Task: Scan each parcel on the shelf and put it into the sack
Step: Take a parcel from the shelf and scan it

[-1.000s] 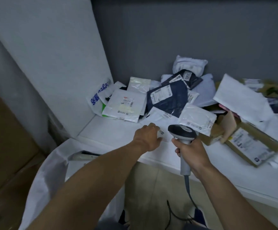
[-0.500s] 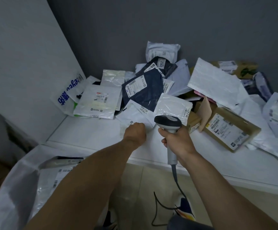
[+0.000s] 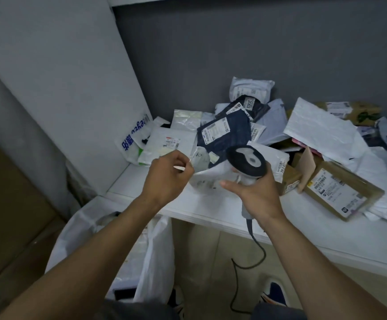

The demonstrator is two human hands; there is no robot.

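Parcel (image 3: 207, 181) now in left hand (image 3: 168, 179), outside sack (image 3: 155, 250)

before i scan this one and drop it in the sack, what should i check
1. Grip: the left hand pinches the white parcel at its edge: ok.
2. Tool: the right hand grips the scanner: ok.
3. Aim: scanner window facing the parcel's barcode: cannot tell.
4. Target: the sack stands open under the left forearm, mouth partly hidden: ok.
5. Snag: the cable hangs clear of the sack: ok.
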